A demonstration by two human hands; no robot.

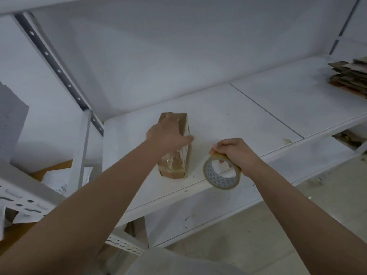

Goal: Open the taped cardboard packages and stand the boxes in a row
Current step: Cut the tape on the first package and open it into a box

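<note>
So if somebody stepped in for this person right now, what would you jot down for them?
Left hand: rests on top of the taped box, fingers fairly straight.
Right hand: grips a roll of tape just right of the box.
The box stands on the white shelf, its tape wrap not yet removed. Flattened cardboard is stacked at the shelf's far right.
Done: no opened box in sight.
Left: open this box, stand the boxes in a row.

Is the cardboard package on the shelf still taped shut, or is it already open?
Taped shut. Shiny clear tape wraps the package, and no flap is lifted. The left hand rests on its top.
</note>
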